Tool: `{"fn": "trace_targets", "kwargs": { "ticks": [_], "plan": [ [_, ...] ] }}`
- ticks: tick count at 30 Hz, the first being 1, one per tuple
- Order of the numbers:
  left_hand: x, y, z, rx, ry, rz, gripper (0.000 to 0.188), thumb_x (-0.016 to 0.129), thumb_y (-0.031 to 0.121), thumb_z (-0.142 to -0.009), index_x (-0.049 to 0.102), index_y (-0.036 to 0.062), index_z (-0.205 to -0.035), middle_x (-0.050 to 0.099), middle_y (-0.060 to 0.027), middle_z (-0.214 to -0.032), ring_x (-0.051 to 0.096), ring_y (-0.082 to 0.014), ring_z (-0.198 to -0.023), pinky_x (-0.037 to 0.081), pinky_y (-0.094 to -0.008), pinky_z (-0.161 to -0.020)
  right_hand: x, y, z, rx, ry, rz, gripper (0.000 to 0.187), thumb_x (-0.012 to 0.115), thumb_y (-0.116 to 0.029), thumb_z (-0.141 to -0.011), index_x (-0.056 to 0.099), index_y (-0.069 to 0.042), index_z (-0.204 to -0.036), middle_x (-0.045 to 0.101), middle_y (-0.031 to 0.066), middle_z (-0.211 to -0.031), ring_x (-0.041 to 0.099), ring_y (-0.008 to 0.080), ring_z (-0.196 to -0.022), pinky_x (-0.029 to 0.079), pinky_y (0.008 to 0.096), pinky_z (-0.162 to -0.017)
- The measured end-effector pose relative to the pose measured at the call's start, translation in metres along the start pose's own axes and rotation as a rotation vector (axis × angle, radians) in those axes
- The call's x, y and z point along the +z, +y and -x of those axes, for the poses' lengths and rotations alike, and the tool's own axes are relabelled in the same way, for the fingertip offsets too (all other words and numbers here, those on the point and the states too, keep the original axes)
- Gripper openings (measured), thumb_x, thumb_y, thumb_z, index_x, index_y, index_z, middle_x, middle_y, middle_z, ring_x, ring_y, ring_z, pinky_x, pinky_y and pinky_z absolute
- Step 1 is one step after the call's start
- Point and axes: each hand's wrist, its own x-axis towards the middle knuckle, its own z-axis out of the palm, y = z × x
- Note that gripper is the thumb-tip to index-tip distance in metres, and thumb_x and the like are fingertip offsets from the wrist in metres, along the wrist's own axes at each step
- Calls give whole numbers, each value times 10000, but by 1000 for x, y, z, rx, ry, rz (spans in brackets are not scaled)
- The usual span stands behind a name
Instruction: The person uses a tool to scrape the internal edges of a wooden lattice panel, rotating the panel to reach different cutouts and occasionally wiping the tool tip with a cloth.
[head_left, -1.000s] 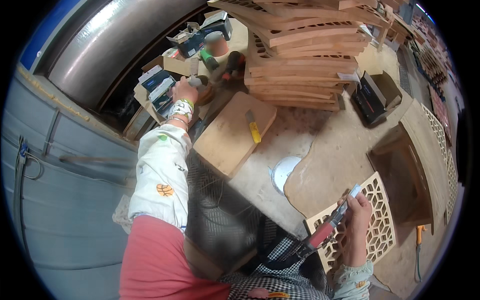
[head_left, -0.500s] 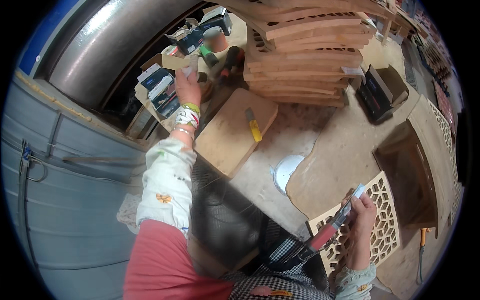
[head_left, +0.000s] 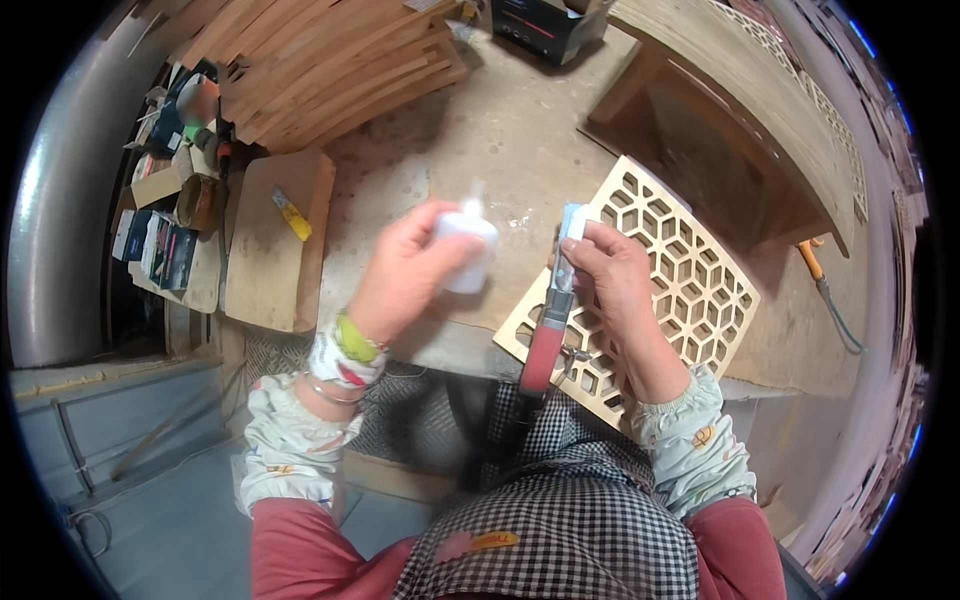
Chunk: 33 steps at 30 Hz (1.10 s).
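Note:
My left hand [head_left: 405,265] is wrapped round a small white squeeze bottle [head_left: 468,250] with a narrow pale nozzle, upright above the bench and blurred by motion. Close to its right, my right hand [head_left: 615,270] grips the far end of a slim hand tool [head_left: 545,345] with a red and grey body. A light blue strip [head_left: 572,222] lies along the tool's tip, under my right thumb and fingers. Below that hand a pale wooden lattice panel [head_left: 685,275] with hexagon-pattern cut-outs rests on the bench, partly covered by my forearm.
A thick wooden block [head_left: 275,270] bears a yellow-handled scraper [head_left: 293,215]. Behind stand stacked curved wooden pieces [head_left: 340,75] and a black box [head_left: 548,30]. A large curved wooden part [head_left: 700,130] stands at the far right, near an orange-handled tool [head_left: 812,262]. Small boxes [head_left: 170,250] crowd the left.
My left hand has come back from the boxes at the left and now holds the white bottle near my right hand. The view has swung right; my right hand still grips the tool.

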Motion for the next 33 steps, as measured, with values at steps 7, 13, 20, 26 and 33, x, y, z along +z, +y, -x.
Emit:
{"fn": "trace_targets", "kwargs": {
  "ticks": [7, 13, 20, 26, 33],
  "plan": [
    [38, -20, -24, -191, -201, -256, 268, 702, 273, -1009, 710, 28, -1116, 696, 17, -986, 615, -58, -876, 504, -247, -761, -1, 7, 0, -40, 18, -13, 171, 719, -35, -932, 762, 31, -1083, 651, -28, -748, 539, 42, -643, 446, 210, -608],
    [45, -23, -36, -270, -194, -324, 330, 705, 333, -995, 710, 16, -1088, 699, -7, -959, 629, -78, -841, 510, -262, -719, -1, 5, 0, -44, 3, 19, 125, 717, -29, -919, 759, 30, -1022, 590, -56, -704, 512, 34, -627, 419, 214, -585],
    [46, -26, -41, -290, -166, -451, 389, 709, 377, -980, 703, 0, -1080, 712, -42, -955, 652, -114, -841, 520, -282, -720, -3, 8, -2, -65, -4, 11, 120, 724, -45, -917, 760, 21, -1012, 593, -57, -709, 514, 32, -632, 421, 216, -586],
    [49, -18, -41, -280, -168, -494, 402, 703, 382, -982, 701, -9, -1077, 714, -60, -952, 655, -124, -835, 521, -297, -714, -4, 9, -4, -76, -12, 49, 123, 726, -48, -918, 756, 21, -1015, 596, -57, -713, 514, 34, -631, 429, 216, -587],
    [51, -15, -42, -319, -175, -437, 403, 693, 377, -986, 704, -14, -1084, 718, -63, -963, 660, -127, -837, 522, -297, -722, -1, 9, -2, -61, 14, 26, 123, 724, -44, -919, 756, 21, -1019, 600, -56, -721, 518, 35, -632, 432, 218, -587]
  ]
}}
